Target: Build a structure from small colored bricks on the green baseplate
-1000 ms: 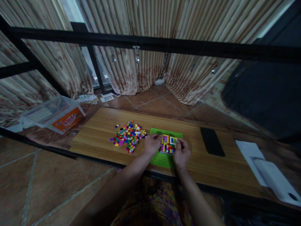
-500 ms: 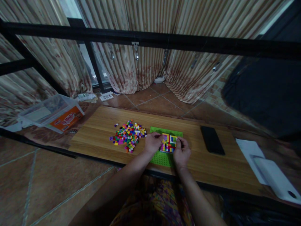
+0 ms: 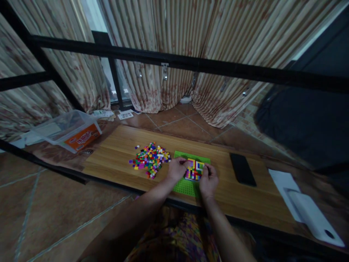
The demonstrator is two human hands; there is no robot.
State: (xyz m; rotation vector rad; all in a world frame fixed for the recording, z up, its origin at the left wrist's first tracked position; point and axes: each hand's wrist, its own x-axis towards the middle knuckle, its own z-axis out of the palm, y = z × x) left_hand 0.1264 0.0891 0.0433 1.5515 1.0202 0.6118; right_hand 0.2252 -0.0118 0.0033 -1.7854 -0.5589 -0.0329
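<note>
A square block of multicoloured toy bricks (image 3: 194, 170) sits over a green studded baseplate (image 3: 188, 188); whether it is pressed onto the plate I cannot tell. My left hand (image 3: 177, 168) grips the block's left side, fingers bent and thumb at its upper left. On the opposite side my right hand (image 3: 209, 180) is closed on the right edge, thumb and fingertips at the upper corner. Left of the baseplate lies a loose pile of small coloured bricks (image 3: 151, 158), with a few strays at its edges.
The wooden board (image 3: 109, 153) carries a black phone (image 3: 242, 169) at right. Beyond it are white paper and a white device (image 3: 313, 214). A clear plastic bin (image 3: 65, 131) with an orange label stands at left. A black metal bar (image 3: 191, 62) crosses ahead, before striped curtains.
The camera view has tilted slightly, shifting the whole scene a little. Both hands stay on the brick block with almost no visible movement.
</note>
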